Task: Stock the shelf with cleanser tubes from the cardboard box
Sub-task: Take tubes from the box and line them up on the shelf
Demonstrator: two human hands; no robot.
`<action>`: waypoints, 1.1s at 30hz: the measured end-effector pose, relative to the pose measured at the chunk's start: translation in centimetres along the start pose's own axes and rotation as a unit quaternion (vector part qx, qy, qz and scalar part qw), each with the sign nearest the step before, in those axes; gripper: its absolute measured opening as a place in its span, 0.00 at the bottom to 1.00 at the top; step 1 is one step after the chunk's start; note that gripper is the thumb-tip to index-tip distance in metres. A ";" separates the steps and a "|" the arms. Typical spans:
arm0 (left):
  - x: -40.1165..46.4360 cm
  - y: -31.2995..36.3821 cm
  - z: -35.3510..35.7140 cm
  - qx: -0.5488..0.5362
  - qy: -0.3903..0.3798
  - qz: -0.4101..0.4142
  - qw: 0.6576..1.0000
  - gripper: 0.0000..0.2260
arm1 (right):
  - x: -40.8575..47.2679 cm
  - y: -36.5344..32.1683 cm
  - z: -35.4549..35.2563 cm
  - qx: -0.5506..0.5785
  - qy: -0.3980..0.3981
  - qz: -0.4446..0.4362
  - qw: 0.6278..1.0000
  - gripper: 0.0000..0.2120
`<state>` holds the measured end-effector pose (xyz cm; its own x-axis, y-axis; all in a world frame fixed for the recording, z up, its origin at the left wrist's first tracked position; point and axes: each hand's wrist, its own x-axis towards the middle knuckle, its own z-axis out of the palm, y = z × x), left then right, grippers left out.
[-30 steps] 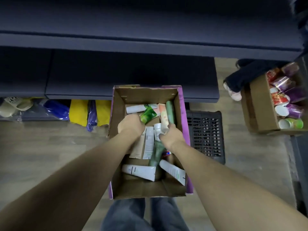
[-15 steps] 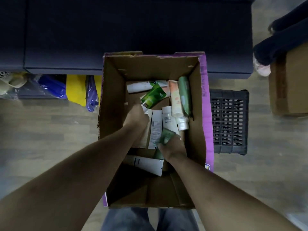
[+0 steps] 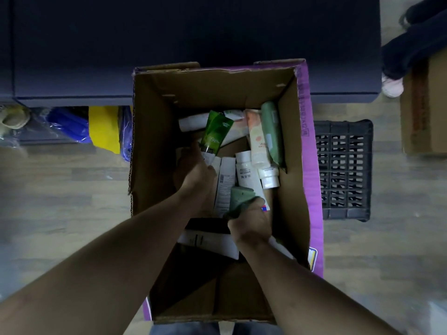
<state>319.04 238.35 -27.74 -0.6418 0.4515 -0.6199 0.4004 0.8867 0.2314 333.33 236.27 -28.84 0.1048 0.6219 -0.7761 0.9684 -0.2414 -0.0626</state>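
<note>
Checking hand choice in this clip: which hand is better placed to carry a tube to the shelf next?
Probably the right hand: it already grips a pale green tube, whereas the left hand only pinches the bright green tube.

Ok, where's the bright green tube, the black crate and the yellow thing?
Bright green tube (image 3: 216,134), head view, middle of its printed body.
Black crate (image 3: 344,169), head view, middle of its slotted top.
Yellow thing (image 3: 104,128), head view, middle of what shows.
</note>
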 end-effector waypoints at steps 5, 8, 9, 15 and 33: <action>-1.2 0.0 -1.4 -0.009 -0.060 -0.019 0.998 0.30 | -1.2 0.1 -2.2 0.082 0.022 -0.063 0.994 0.28; -2.6 0.0 -2.4 -0.072 -0.065 -0.041 0.994 0.21 | -1.2 0.0 -3.4 0.129 0.039 -0.108 0.985 0.27; -3.1 0.0 -2.8 -0.076 -0.062 -0.045 0.994 0.19 | -1.2 -0.1 -3.8 0.134 0.037 -0.118 0.983 0.27; -4.3 -0.5 -3.9 -0.070 -0.061 -0.048 0.994 0.21 | -1.8 -1.3 -5.4 0.219 0.042 -0.056 0.973 0.15; -7.2 -1.5 -5.3 -0.188 -0.109 -0.033 0.975 0.28 | -4.6 -4.7 -8.5 0.197 -0.081 -0.054 0.976 0.23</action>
<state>319.60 234.35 -19.68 -0.4870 0.3964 -0.7783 0.0678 0.9056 0.4187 330.23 240.83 -19.64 -0.0609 0.5414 -0.8386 0.8064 -0.4684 -0.3610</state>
